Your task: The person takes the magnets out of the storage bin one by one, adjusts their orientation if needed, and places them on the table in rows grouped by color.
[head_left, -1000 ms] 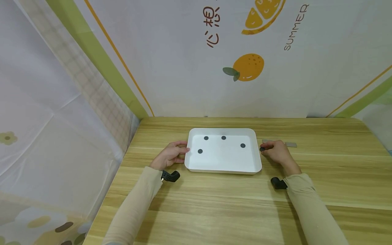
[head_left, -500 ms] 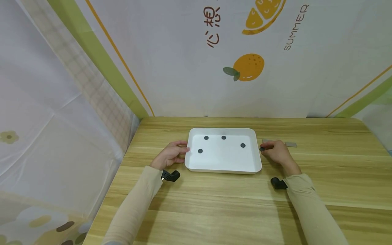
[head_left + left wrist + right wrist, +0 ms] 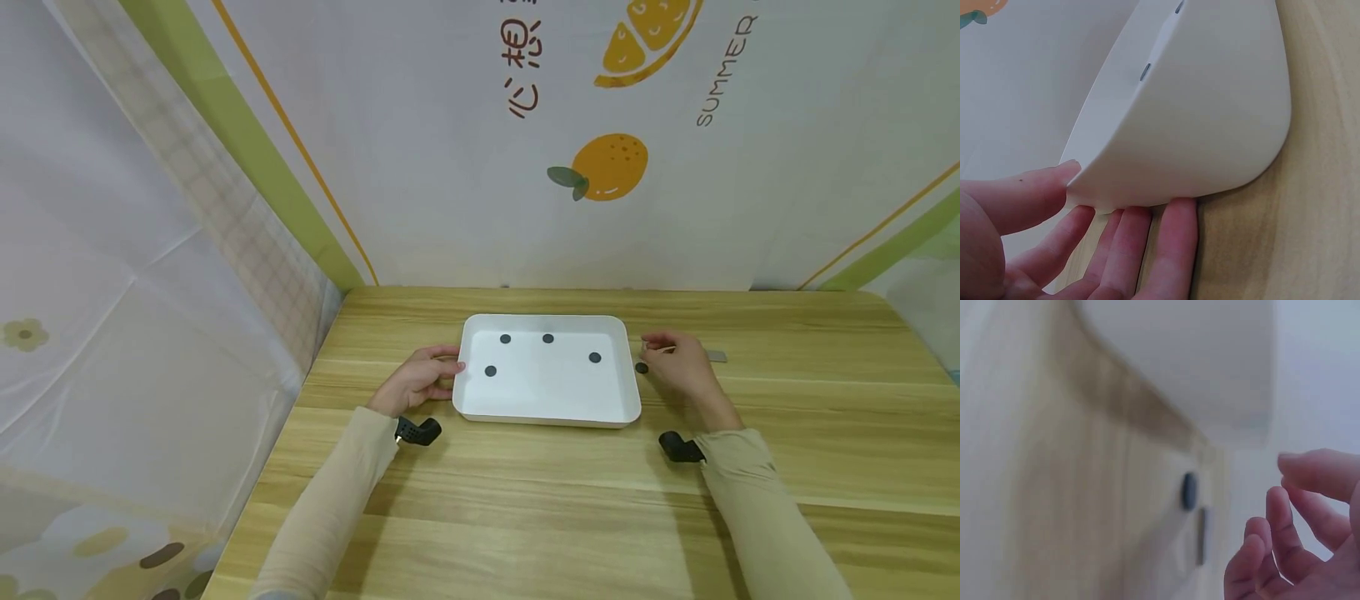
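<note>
A shallow white tray [image 3: 547, 400] sits on the wooden table with several dark round discs [image 3: 595, 357] inside it. My left hand [image 3: 422, 379] holds its left side: in the left wrist view the thumb lies at the rim and the fingertips touch the outer wall. Just outside the tray's right wall, another dark disc [image 3: 642, 367] lies on the table, also visible in the right wrist view [image 3: 1189, 491]. Above and beside that disc hovers my right hand [image 3: 678, 362], apart from it, fingers loosely bent with nothing seen between them.
A flat grey strip [image 3: 717, 356] lies to the right of my right hand; another grey piece [image 3: 1203, 536] shows beyond the loose disc in the right wrist view. Behind the table's far edge hangs a printed white cloth [image 3: 450, 167]. Black wrist devices [image 3: 681, 447] sit on both sleeves.
My right hand has let go of the dark disc beside the tray and lifted slightly away from it. The left hand and the tray have stayed put.
</note>
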The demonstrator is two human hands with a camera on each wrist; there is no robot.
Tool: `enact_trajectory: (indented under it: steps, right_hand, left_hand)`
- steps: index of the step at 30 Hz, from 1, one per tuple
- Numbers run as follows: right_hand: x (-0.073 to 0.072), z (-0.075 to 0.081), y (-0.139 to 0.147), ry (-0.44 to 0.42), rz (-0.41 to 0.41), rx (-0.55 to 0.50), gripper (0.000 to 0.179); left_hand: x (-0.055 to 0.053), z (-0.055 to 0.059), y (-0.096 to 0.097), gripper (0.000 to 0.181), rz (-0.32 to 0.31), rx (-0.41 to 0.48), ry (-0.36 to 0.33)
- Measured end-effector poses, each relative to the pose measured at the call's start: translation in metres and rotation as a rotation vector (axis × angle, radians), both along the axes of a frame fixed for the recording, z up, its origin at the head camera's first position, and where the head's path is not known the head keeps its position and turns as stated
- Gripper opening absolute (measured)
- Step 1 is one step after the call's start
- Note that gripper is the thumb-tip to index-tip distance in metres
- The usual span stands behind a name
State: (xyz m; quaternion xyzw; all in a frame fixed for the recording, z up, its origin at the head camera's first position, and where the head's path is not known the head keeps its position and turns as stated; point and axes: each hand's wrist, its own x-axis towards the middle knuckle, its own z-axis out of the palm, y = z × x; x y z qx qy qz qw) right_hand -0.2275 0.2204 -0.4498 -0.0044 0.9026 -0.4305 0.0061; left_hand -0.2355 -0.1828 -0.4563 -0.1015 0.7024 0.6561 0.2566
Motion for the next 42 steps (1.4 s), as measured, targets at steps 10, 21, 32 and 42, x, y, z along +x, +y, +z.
enact_trajectory:
  steps: [10, 21, 32, 42]
  right_hand:
    - [0.005, 0.024, -0.033, 0.036, -0.04, -0.147, 0.035]
    - [0.006, 0.022, -0.086, -0.068, 0.043, -0.352, 0.033]
    - [0.012, 0.009, -0.139, -0.075, 0.115, -0.361, 0.029]
    - [0.015, -0.007, -0.177, -0.049, 0.14, -0.281, 0.023]
  left_hand:
    - [-0.001, -0.002, 0.0, 0.051, 0.0, -0.003, 0.004]
    - [0.0, -0.002, 0.0, 0.05, 0.003, 0.002, 0.004]
    - [0.0, 0.0, 0.0, 0.052, -0.01, 0.009, 0.008]
    - [-0.001, -0.001, 0.0, 0.051, 0.002, 0.005, -0.002]
